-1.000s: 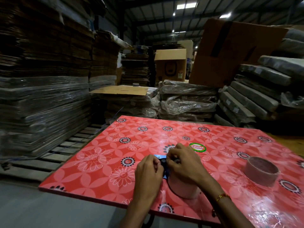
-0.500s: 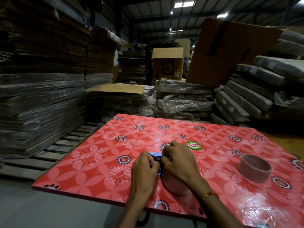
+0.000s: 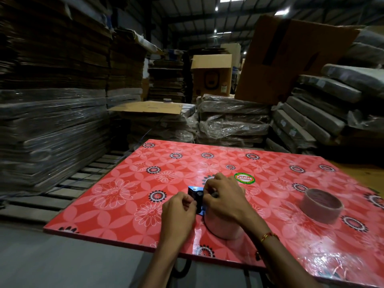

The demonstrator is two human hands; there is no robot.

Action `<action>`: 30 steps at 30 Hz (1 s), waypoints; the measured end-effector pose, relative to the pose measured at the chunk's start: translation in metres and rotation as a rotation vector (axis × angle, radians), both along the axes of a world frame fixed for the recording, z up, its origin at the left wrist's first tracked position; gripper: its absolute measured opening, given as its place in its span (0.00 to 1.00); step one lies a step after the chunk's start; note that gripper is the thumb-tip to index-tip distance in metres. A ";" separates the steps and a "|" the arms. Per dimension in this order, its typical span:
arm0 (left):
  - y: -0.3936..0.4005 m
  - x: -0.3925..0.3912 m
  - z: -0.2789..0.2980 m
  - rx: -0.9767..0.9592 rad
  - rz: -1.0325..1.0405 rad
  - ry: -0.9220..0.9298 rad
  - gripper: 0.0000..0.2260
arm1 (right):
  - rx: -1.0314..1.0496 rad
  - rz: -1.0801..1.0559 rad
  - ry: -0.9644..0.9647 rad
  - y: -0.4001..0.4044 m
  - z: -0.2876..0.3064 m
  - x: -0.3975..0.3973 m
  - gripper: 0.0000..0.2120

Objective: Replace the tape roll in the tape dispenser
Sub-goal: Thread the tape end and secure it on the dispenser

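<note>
Over the last second almost nothing on the counter point(image 3: 128, 194) has shifted: the view has drifted a little, but both hands remain bunched at the same spot near its front edge, and the job reads as still in the fiddly stage of threading or seating, not finished. The red flowered counter carries only a few things. Largest of them is the brown cardboard core point(image 3: 321, 205), standing on its end well apart to the right, untouched; by its bare look I judge it the spent roll already taken out. Next is the pale tape roll point(image 3: 223, 227), standing on the counter directly under the right hand point(image 3: 225, 201), and seemingly mounted on the tape dispenser point(image 3: 197, 197), whose blue plate with toothed edge and dark roller shows just beside the roll on its left. A green and red round sticker point(image 3: 244, 178) lies flat on the counter just beyond the hands. The right hand drapes over the top of the roll, its fingers point(image 3: 209, 189) curled shut and pinched against the dispenser's dark part; whether a tape end lies between them is hidden. The left hand point(image 3: 179, 213) comes in from the left with fingers point(image 3: 190, 201) closed in a tight pinch touching the dispenser's near side, steadying it or drawing something too small to make out.
</note>
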State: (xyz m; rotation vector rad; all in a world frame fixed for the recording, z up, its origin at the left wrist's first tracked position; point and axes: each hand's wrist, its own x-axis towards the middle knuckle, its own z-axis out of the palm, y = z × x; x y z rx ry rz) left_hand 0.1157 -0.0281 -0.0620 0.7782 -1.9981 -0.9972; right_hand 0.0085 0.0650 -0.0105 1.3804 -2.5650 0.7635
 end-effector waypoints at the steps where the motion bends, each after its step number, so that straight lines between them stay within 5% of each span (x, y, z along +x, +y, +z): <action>1: 0.001 0.000 0.001 -0.010 -0.006 0.009 0.04 | -0.003 0.004 0.004 0.000 0.000 0.000 0.03; 7: 0.002 -0.001 0.002 0.026 0.004 0.039 0.10 | 0.015 0.023 -0.020 0.002 0.002 0.000 0.05; 10: 0.003 -0.001 0.003 0.027 0.023 0.094 0.05 | 0.011 0.031 -0.035 0.002 0.002 -0.001 0.05; 14: 0.011 0.000 0.008 -0.277 0.061 0.109 0.04 | 0.002 0.003 0.005 0.000 0.001 -0.001 0.04; 18: 0.015 -0.003 0.009 -0.378 0.088 0.065 0.03 | -0.018 -0.010 0.026 -0.001 0.000 0.000 0.05; 25: 0.013 -0.006 0.009 -0.330 0.089 0.077 0.04 | -0.046 -0.037 0.091 -0.002 0.001 0.001 0.05; 30: 0.003 -0.005 0.006 -0.257 0.059 0.091 0.05 | 0.002 0.006 0.046 -0.003 0.003 -0.008 0.14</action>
